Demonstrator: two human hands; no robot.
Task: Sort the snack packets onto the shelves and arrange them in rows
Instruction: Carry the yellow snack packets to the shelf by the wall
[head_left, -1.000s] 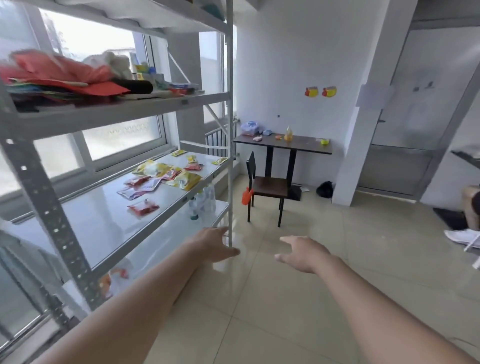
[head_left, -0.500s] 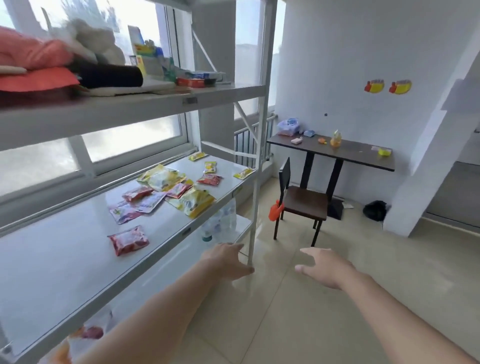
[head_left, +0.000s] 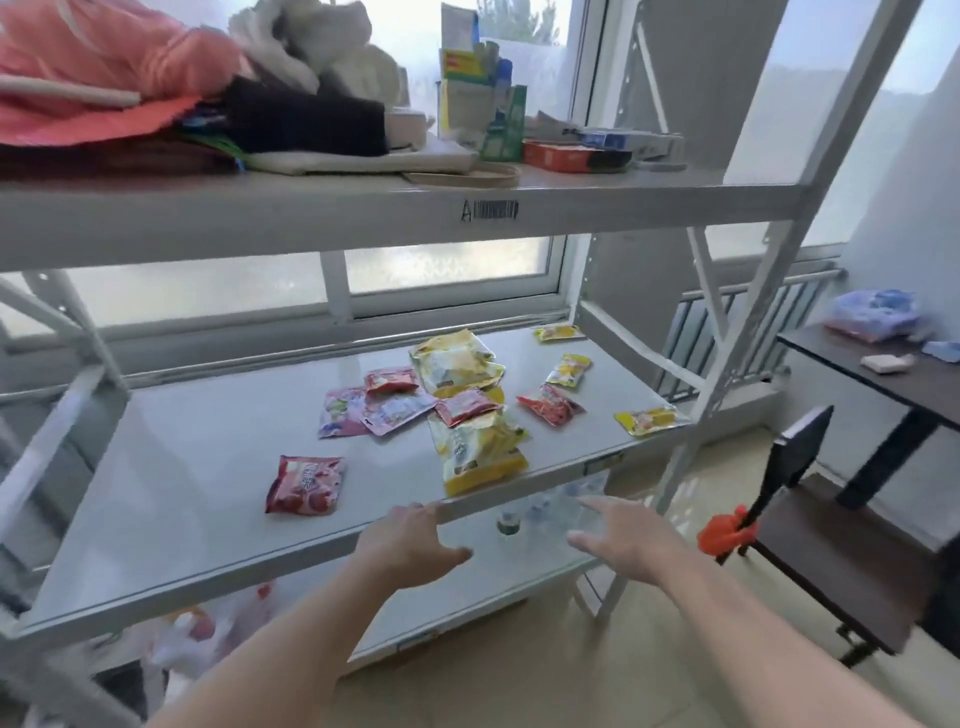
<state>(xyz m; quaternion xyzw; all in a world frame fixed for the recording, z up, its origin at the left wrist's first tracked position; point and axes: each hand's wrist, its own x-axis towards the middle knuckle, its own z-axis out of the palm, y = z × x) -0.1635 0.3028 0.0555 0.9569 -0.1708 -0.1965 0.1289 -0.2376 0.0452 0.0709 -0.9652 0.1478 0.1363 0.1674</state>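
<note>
**Shelf inspection: packets unsorted, both hands free**

The packets lie on the middle shelf, in the centre and centre-right of the frame. They form a loose scatter, not rows.

- A red packet lies alone, left of the rest and near the shelf's front edge.
- A large yellow packet lies at the front edge, just above the hands. A small red one overlaps its upper end.
- A second large yellow packet lies further back, with two pink packets overlapping to its left.
- Three small yellow packets are spread along the right end, and another red one lies among them.

The left hand is in the lower centre of the frame, fingers spread and holding nothing. Its fingertips reach the shelf's front edge; contact cannot be confirmed. The right hand is to its right and well apart from it, also spread and holding nothing. It sits below the shelf edge, in front of clear bottles on the lower shelf.

The upper shelf carries folded clothes at upper left and boxes at upper centre. A dark table and chair stand at the right edge of the frame.
</note>
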